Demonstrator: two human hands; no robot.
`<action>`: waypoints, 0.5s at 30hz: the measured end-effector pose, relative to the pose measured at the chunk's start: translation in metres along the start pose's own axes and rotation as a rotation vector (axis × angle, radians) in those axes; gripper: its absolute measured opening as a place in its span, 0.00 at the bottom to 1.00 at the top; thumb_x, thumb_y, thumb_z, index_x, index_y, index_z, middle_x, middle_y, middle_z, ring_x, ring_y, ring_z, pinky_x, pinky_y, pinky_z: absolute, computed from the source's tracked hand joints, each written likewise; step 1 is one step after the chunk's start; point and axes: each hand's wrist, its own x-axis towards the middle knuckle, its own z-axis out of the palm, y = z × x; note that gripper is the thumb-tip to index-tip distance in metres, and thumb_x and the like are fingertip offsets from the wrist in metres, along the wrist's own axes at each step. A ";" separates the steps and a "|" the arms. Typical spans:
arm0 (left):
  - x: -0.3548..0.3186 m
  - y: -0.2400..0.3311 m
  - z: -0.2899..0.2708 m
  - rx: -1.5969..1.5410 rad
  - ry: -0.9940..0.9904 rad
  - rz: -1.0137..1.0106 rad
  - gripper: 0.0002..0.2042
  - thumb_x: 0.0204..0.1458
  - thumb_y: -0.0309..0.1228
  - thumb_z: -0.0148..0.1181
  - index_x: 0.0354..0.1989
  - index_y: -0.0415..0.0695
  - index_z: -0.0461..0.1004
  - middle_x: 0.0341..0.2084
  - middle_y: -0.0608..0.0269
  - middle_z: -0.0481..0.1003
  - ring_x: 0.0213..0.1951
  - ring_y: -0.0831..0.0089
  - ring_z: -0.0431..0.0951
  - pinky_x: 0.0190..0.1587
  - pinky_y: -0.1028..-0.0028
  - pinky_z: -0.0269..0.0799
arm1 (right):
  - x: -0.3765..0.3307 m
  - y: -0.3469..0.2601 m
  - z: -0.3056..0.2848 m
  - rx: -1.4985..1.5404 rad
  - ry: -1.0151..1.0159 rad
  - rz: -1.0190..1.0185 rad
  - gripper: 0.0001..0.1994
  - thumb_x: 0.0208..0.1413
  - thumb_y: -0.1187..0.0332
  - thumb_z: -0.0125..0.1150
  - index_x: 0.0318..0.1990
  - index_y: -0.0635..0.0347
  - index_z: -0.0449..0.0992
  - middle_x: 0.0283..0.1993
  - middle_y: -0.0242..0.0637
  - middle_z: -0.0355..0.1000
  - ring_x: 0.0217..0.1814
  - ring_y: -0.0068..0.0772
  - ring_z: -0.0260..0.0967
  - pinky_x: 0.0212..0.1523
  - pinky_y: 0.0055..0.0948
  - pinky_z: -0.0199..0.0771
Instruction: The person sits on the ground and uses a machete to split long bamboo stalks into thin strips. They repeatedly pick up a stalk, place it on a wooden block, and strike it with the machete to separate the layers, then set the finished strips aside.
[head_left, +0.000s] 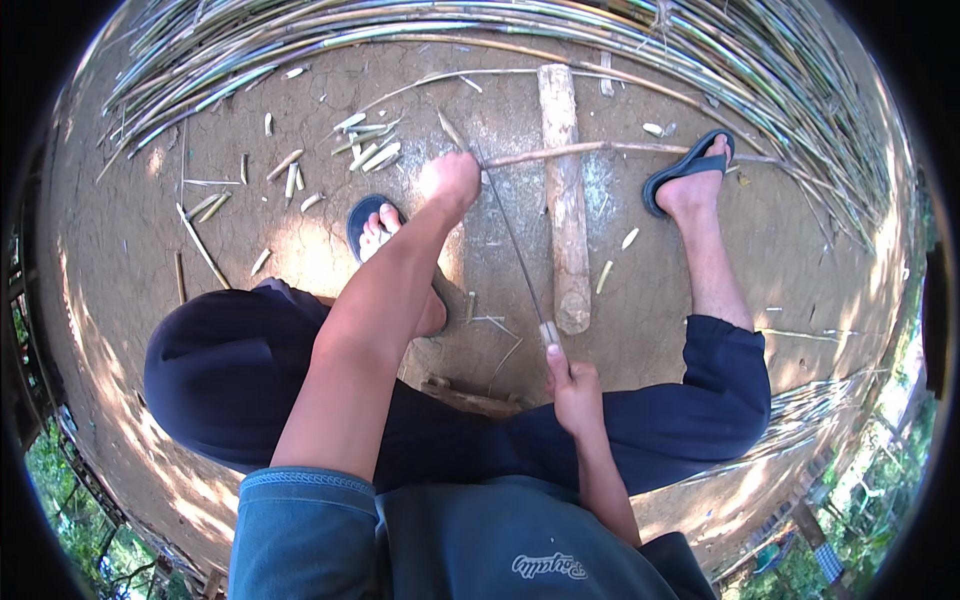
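Observation:
My left hand (451, 184) is closed in a fist around one end of a thin brown cane (640, 147). From there the cane runs right, across a pale log (567, 215) lying on the ground, toward the sandal on my right foot. A short pointed piece (450, 127) sticks out beyond my left fist; whether it belongs to the same cane I cannot tell. My right hand (575, 392) grips the handle of a long, thin-bladed knife (517, 250), thumb along the handle. Its dark blade slants up and left, its far end meeting the cane right beside my left fist.
A big pile of long canes (400, 22) curves across the far side and down the right. Cut pieces (374, 150) lie scattered over the dirt ground, mostly left of my left hand. My sandalled feet (690, 172) stand apart, with the log between them. More canes (815, 412) lie at the right.

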 end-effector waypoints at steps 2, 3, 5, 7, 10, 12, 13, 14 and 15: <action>0.006 -0.002 -0.012 0.006 -0.007 0.014 0.12 0.50 0.27 0.52 0.37 0.38 0.80 0.38 0.44 0.79 0.41 0.51 0.81 0.44 0.58 0.77 | 0.017 -0.002 -0.002 -0.023 -0.008 -0.003 0.31 0.63 0.45 0.52 0.15 0.63 0.67 0.14 0.28 0.61 0.17 0.20 0.57 0.19 0.28 0.57; 0.003 -0.003 -0.010 -0.008 0.026 -0.004 0.12 0.51 0.27 0.51 0.37 0.37 0.80 0.37 0.44 0.79 0.41 0.51 0.81 0.44 0.58 0.77 | 0.014 -0.002 -0.002 -0.039 0.003 -0.001 0.32 0.63 0.45 0.52 0.14 0.63 0.66 0.14 0.27 0.61 0.16 0.19 0.56 0.19 0.29 0.56; 0.000 -0.002 -0.008 -0.026 -0.049 -0.012 0.12 0.51 0.27 0.50 0.37 0.37 0.80 0.37 0.45 0.80 0.40 0.51 0.81 0.44 0.59 0.77 | 0.003 -0.002 -0.004 0.032 -0.008 -0.004 0.29 0.64 0.48 0.52 0.14 0.57 0.61 0.14 0.24 0.55 0.16 0.17 0.50 0.18 0.25 0.49; 0.000 0.002 -0.005 -0.024 -0.021 -0.029 0.12 0.52 0.27 0.50 0.37 0.38 0.80 0.37 0.46 0.80 0.40 0.51 0.81 0.44 0.59 0.77 | 0.003 -0.008 -0.004 0.098 -0.014 -0.018 0.28 0.65 0.50 0.51 0.14 0.54 0.59 0.15 0.23 0.53 0.16 0.15 0.47 0.18 0.22 0.46; -0.002 0.000 0.005 0.014 0.020 0.000 0.12 0.51 0.28 0.51 0.38 0.38 0.80 0.37 0.45 0.80 0.41 0.51 0.81 0.45 0.59 0.77 | -0.002 -0.009 -0.006 0.129 -0.020 0.031 0.28 0.64 0.48 0.52 0.14 0.53 0.59 0.15 0.23 0.53 0.16 0.15 0.47 0.17 0.22 0.46; 0.008 -0.005 -0.001 -0.011 0.002 -0.007 0.12 0.50 0.29 0.52 0.37 0.37 0.80 0.37 0.44 0.79 0.41 0.51 0.81 0.45 0.58 0.77 | 0.010 -0.021 -0.010 0.106 -0.009 0.064 0.28 0.63 0.48 0.54 0.14 0.52 0.59 0.14 0.24 0.54 0.15 0.15 0.48 0.17 0.22 0.46; 0.003 -0.006 -0.004 -0.012 0.021 -0.011 0.12 0.48 0.29 0.53 0.36 0.36 0.80 0.36 0.43 0.79 0.40 0.50 0.81 0.45 0.58 0.77 | 0.011 -0.024 -0.015 0.100 -0.010 0.067 0.28 0.63 0.48 0.54 0.15 0.53 0.60 0.15 0.24 0.55 0.16 0.14 0.48 0.17 0.22 0.47; 0.002 -0.004 0.002 -0.025 0.015 -0.017 0.12 0.48 0.29 0.53 0.36 0.36 0.80 0.36 0.42 0.79 0.40 0.50 0.81 0.44 0.58 0.77 | 0.011 -0.026 -0.019 0.093 -0.011 0.070 0.27 0.62 0.47 0.54 0.15 0.54 0.61 0.15 0.24 0.56 0.16 0.14 0.49 0.17 0.22 0.48; 0.004 -0.003 0.001 -0.032 0.022 -0.020 0.12 0.48 0.29 0.53 0.35 0.36 0.80 0.35 0.42 0.79 0.40 0.49 0.81 0.44 0.58 0.77 | 0.012 -0.029 -0.020 0.094 -0.013 0.062 0.27 0.62 0.47 0.54 0.16 0.55 0.62 0.15 0.24 0.57 0.16 0.14 0.50 0.17 0.22 0.49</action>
